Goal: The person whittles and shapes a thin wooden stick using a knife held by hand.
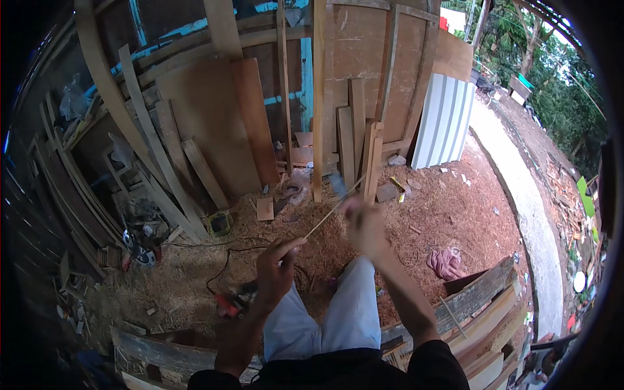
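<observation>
Left hand point(278, 265) raised in front of the body, forearm angled up, fingers pinched shut at the thumb side. Right hand point(364, 224) sits higher and further forward of the left, motion-blurred, fingers closed; right forearm extended, elbow bent, both sleeves dark.

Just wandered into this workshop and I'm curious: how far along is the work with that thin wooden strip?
Done: sawdust covers the ground, so cutting has clearly gone on here. In hand: the left hand grips one end of a thin wooden strip, while the right hand, blurred, holds it further along. Left: planks lie stacked beside the person, boards lean on the wall, and nothing assembled is visible.
</observation>
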Available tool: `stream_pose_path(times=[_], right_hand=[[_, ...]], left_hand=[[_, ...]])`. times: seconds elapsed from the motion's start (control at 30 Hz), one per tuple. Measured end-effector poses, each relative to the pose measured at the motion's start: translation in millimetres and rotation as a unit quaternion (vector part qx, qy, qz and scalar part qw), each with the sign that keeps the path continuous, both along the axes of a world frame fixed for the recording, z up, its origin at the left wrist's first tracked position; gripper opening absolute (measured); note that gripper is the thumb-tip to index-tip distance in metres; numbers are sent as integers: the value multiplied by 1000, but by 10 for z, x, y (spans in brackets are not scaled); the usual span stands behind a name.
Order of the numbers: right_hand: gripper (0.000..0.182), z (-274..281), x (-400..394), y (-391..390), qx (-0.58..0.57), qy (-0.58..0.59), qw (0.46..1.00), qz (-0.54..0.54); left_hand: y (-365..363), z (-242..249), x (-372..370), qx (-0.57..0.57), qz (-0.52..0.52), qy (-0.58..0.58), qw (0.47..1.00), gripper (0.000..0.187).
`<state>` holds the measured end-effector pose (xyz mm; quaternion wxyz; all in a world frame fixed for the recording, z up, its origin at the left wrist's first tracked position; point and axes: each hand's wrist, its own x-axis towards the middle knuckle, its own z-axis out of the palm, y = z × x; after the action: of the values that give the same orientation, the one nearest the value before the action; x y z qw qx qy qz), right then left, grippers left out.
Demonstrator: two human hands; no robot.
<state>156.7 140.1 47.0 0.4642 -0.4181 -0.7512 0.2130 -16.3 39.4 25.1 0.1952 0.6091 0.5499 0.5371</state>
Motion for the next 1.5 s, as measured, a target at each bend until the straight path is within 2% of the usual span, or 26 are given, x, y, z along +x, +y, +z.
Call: stream_pose_path(times=[0.03,0.07,0.1,0.17,0.3,0.37,0.43,0.47,0.53,0.6,0.63,0.7,0.73,0.77,0.83,0.87,0.93,0.97,1.03,1.07,1.13,1.17,1.23,1.37,1.43,1.5], right_hand=[[16,-137,-100,-80,87,-16,995,50],[18,-268,-157,-120,59,-14,997,43],[18,-159,-141,-106,61,-13,997,41],[19,138,-97,-90,-43,77,992,-91],[18,-40,-186,-175,6,17,999,-41],[7,140,-95,-197,-90,21,996,-16],[8,-92,-194,-226,-59,-4,998,2],[9,-183,-223,-226,-28,-26,999,21],[8,-74,-167,-210,-38,-19,999,15],[11,72,-131,-163,-39,14,998,-40],[11,-40,-153,-192,-43,10,998,-42],[9,-290,-304,-309,28,-74,996,44],[5,-307,-347,-387,-25,-107,994,29],[5,-267,-302,-355,-24,-106,994,28],[11,84,-235,-329,-117,25,993,-21],[11,-58,-257,-347,-117,22,993,-18],[8,-377,-342,-384,20,-91,993,69],[8,-374,-320,-365,25,-90,993,68],[20,-160,-263,-329,-41,-59,997,36],[13,-150,-222,-212,-50,-13,999,-4],[11,13,-146,-74,-55,18,998,-25],[17,79,-129,-38,-65,55,995,-49],[20,98,-116,-29,-30,57,997,-46],[18,-113,-104,-38,63,-47,993,-83],[15,-144,-144,-137,79,-81,990,-82],[18,-66,-162,-260,-113,-12,994,1]], left_hand=[[17,-13,14,10,0,-1,1000,20],[30,-33,8,10,-1,1,1000,20],[51,-58,8,-2,-7,-29,1000,20],[46,-47,23,-16,-10,-62,998,20],[14,-49,-33,-20,-13,-101,995,19],[21,-73,-78,-29,-19,-129,991,19],[45,-65,-40,18,-9,-57,998,19],[39,-51,-38,20,-7,-60,998,19],[35,8,-92,-26,-18,-105,994,20],[24,23,-108,-37,-17,-83,996,19],[15,15,-89,-47,-17,-64,997,18],[91,-66,-74,-26,-12,-67,997,18],[126,-78,-77,-1,-7,-63,998,18],[125,-72,-78,0,-8,-62,998,18],[71,-4,-55,-41,-16,-84,995,19],[60,4,-27,-41,-13,-87,995,19],[65,25,10,-30,-18,-113,993,18],[67,7,-5,-26,-20,-112,993,18],[100,-41,-45,-33,-11,-102,994,17],[100,-39,-51,-27,-12,-106,994,17],[32,13,-61,4,4,31,1000,17],[27,12,-69,4,7,31,999,17],[17,6,-68,28,38,127,991,17],[51,26,-88,57,34,156,985,16],[47,21,-90,83,37,171,981,24],[51,-26,-111,76,48,179,980,26]])
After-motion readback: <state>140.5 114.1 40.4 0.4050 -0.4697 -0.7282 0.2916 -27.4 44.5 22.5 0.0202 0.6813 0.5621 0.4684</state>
